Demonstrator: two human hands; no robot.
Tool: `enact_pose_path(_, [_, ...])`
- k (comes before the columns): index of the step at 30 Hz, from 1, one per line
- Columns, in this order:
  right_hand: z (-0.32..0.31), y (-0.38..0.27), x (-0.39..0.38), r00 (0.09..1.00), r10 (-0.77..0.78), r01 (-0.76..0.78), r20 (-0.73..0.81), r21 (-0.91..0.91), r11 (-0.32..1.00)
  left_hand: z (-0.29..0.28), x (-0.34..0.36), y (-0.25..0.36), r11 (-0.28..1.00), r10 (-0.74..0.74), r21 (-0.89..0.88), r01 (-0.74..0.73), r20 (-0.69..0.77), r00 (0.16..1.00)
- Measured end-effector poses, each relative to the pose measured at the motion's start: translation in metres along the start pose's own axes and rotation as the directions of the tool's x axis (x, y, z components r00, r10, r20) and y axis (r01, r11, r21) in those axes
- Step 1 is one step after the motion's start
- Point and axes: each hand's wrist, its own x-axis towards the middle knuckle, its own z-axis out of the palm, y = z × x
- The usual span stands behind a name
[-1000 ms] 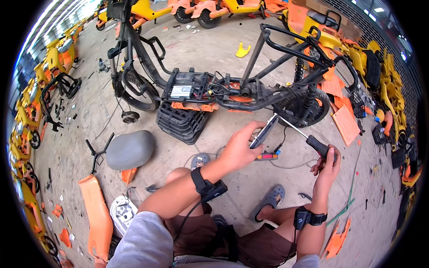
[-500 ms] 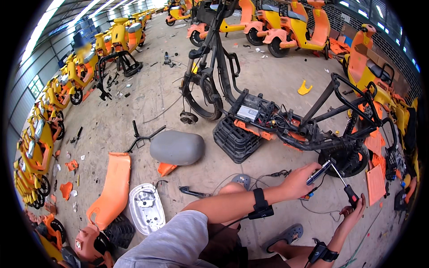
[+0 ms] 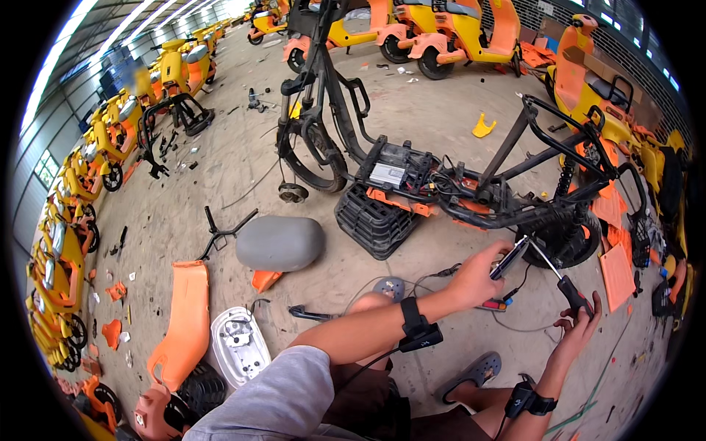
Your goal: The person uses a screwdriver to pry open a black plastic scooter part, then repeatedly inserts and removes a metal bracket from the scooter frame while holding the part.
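Left hand (image 3: pixel 476 278) reached forward, fingers clamped on a dark cylindrical part (image 3: pixel 510 259) just below the stripped scooter frame (image 3: pixel 471 192). Right hand (image 3: pixel 581 323), lower and apart, gripped one black-handled screwdriver (image 3: pixel 560 281), its shaft angled up toward that part. Left of the frame lay one grey seat (image 3: pixel 279 242) and one orange panel (image 3: pixel 182 323); one black crate (image 3: pixel 376 220) propped the frame.

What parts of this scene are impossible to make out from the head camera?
- Screwdriver tip: too small to tell what it touches, near the stripped scooter frame.
- Dark part in the left hand: mostly covered by the fingers.
- Right hand palm: turned away, grip hidden.
- Scooters along the wall: bent and cut off by the fisheye rim.
- Small scraps on the floor: too tiny to identify.
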Motion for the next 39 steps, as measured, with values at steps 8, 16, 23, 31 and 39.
enact_pose_path(8, [0.005,-0.002,-0.001,0.999,-0.034,0.037,0.029,-0.092,0.995,-0.001,0.012,-0.016,0.972,-0.135,-0.187,0.141,0.049,0.99])
enact_pose_path(16, [0.005,-0.005,-0.003,0.992,-0.066,0.068,0.104,-0.021,0.997,-0.006,0.012,0.002,0.931,-0.193,-0.297,0.21,0.086,0.977])
enact_pose_path(23, [0.005,-0.016,-0.007,0.995,0.042,-0.039,0.088,-0.032,0.999,-0.006,0.009,-0.002,0.974,-0.096,-0.198,0.11,0.079,0.992])
enact_pose_path(31, [0.001,-0.008,-0.004,0.995,0.017,-0.018,0.096,0.011,1.0,-0.005,0.007,-0.003,0.967,-0.101,-0.223,0.124,0.111,0.989])
enact_pose_path(39, [-0.001,-0.008,-0.003,0.993,-0.03,0.023,0.113,0.061,0.998,-0.007,0.007,-0.004,0.987,-0.127,-0.081,0.137,0.117,0.985])
